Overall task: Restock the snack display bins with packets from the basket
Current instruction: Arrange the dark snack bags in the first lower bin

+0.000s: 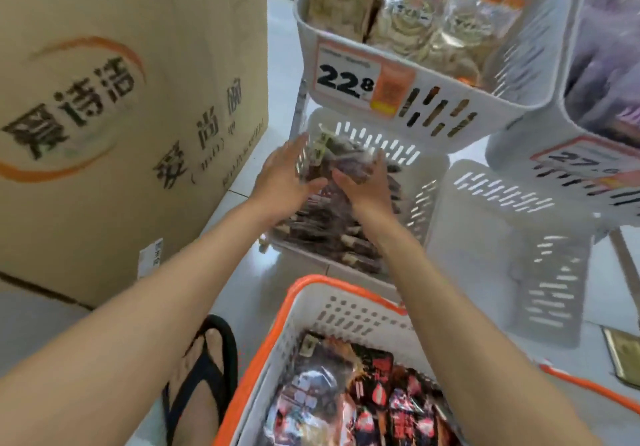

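Both hands hold a clear packet of dark snacks (341,160) over the lower white display bin (420,189). My left hand (284,172) cups the packet's left side with fingers stretched along it. My right hand (365,184) grips its right side from below. The bin under the packet holds several dark snack packets (322,234). Near the bottom edge stands the white basket with an orange rim (329,293), with red and black packets (363,393) inside.
A large cardboard box (121,106) stands at the left. An upper bin (408,75) with a 22.8 price tag holds pale packets. More white bins (512,238) stand at the right. My foot in a black sandal (204,369) rests beside the basket.
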